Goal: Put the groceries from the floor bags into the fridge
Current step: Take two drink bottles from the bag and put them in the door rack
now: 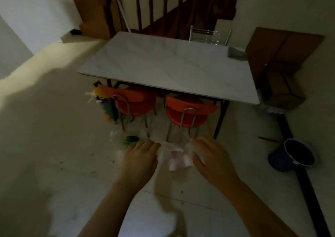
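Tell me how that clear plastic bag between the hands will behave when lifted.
Probably floppy: the clear plastic bag crumples between the left hand and right hand. Its pinkish contents would likely sag and shift. It seems light, though blur hides detail.

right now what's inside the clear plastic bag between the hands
Both the left hand and right hand grip the clear plastic bag. Something pale pink shows through; blur and crumpled plastic hide what it is.
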